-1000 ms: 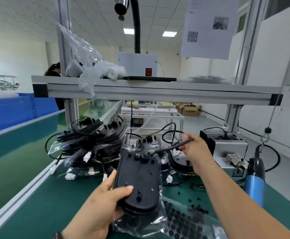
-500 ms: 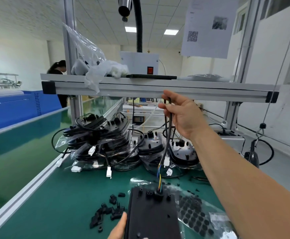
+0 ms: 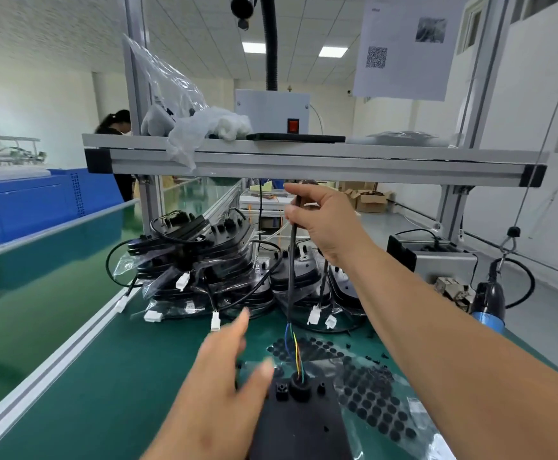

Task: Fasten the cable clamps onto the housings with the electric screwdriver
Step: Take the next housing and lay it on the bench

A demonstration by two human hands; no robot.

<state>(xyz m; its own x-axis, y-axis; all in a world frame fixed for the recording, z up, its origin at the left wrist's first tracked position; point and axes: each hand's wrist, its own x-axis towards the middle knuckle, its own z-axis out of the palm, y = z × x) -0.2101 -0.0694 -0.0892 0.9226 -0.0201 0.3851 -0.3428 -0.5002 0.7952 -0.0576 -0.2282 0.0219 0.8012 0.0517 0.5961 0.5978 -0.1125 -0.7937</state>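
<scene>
The green table (image 3: pixel 131 376) carries a pile of bagged black housings (image 3: pixel 204 260) at the back. One black housing (image 3: pixel 304 423) lies nearest the camera, on a clear bag of round black pads (image 3: pixel 373 393). The raised right hand (image 3: pixel 324 220) grips this housing's black cable (image 3: pixel 291 260), which runs straight up from it. The left hand (image 3: pixel 224 370) is blurred, with its fingers straight and spread, just left of the housing. The electric screwdriver (image 3: pixel 488 303) is at the table's right edge, away from both hands.

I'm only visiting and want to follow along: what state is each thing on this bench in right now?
housing, lying flat on the green mat.
cable, stretched upright out of the housing.
right hand, up high, gripping the cable.
left hand, open, blurred, beside the housing.
electric screwdriver, at the right, in no hand.
</scene>
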